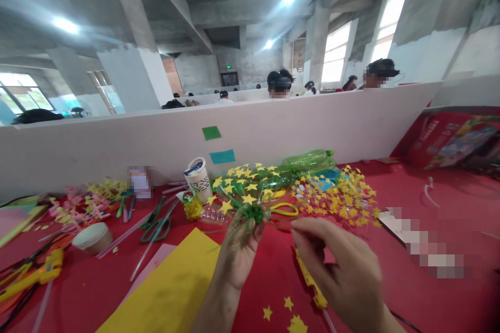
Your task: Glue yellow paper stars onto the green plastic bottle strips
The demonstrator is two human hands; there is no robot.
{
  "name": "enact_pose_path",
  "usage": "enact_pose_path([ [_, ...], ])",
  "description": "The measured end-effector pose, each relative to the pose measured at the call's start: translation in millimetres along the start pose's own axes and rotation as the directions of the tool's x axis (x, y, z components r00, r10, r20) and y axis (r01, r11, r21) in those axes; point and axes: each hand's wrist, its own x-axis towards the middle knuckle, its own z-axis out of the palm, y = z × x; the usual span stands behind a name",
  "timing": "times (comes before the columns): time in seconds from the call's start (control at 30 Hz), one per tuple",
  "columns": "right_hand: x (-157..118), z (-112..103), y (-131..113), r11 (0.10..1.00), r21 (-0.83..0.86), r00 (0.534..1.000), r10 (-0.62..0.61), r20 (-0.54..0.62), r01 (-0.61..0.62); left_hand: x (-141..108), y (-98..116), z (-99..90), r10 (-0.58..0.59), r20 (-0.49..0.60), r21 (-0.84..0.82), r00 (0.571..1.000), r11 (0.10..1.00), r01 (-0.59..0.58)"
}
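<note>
My left hand [239,257], clamped on the bunch [252,213], should squeeze lightly; whether my right hand's [346,265] fingertips meet, I can't tell.

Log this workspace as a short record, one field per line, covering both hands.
left hand: holding a green plastic bundle tipped with yellow stars
right hand: raised beside it, fingertips close together; grip unclear
surface: red tabletop
near side: yellow sheet, loose stars
left side: green-handled scissors, yellow glue gun
far side: white cup, green bottle
</note>
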Motion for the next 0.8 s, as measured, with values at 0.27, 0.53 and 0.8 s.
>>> enact_pose_path([
  [0.27,7.4,5.6,9.6,0.991,0.081,0.966,0.086,0.244,-0.108,3.0,4.9,-3.0,-0.025,-0.018,0.008,1.000,1.000,0.025],
  [0.53,3.4,4.8,3.1,0.999,0.019,0.978,0.031,0.206,-0.036,2.9,3.1,-3.1,-0.031,-0.015,-0.005,0.999,1.000,0.031],
  [0.8,1.6,4.7,-5.7,0.987,-0.082,0.982,-0.122,0.144,0.135,3.1,1.0,-4.1,-0.046,-0.019,0.037,0.999,0.998,0.047],
])
